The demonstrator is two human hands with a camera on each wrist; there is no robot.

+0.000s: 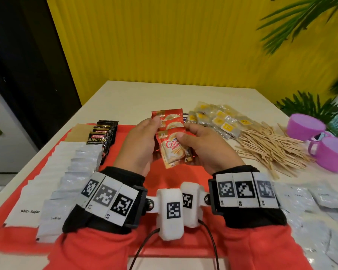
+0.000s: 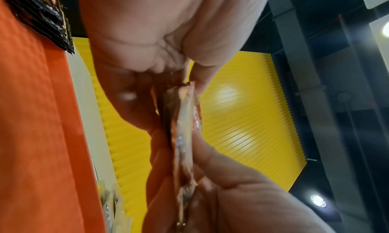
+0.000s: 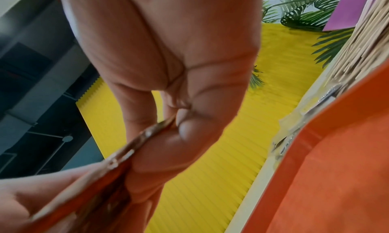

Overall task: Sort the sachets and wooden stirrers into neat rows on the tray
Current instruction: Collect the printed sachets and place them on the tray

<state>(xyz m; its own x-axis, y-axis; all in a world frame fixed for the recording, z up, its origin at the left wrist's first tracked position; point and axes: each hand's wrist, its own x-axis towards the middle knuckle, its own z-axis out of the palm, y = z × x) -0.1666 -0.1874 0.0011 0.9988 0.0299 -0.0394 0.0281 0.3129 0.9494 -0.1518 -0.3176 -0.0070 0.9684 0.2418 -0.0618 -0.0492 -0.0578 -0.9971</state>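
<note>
Both hands hold a fanned stack of red creamer sachets (image 1: 171, 137) above the middle of the red tray (image 1: 170, 176). My left hand (image 1: 144, 141) grips the stack from the left, thumb on the upper sachets. My right hand (image 1: 201, 145) pinches the front sachet, thumb on its face. The stack shows edge-on between the fingers in the left wrist view (image 2: 183, 128) and in the right wrist view (image 3: 118, 155). On the tray's left lie rows of white sugar sachets (image 1: 41, 184), white coffee sachets (image 1: 74, 176), black coffee sachets (image 1: 102, 137) and brown sachets (image 1: 76, 133). A heap of wooden stirrers (image 1: 269, 151) lies on the table at right.
Clear yellow-labelled packets (image 1: 217, 118) lie past the tray's far right corner. Two purple cups (image 1: 324, 145) stand at the right beside the stirrers. Loose white sachets (image 1: 316, 213) are scattered at the near right. A yellow wall (image 1: 164, 45) and plants back the white table (image 1: 137, 98).
</note>
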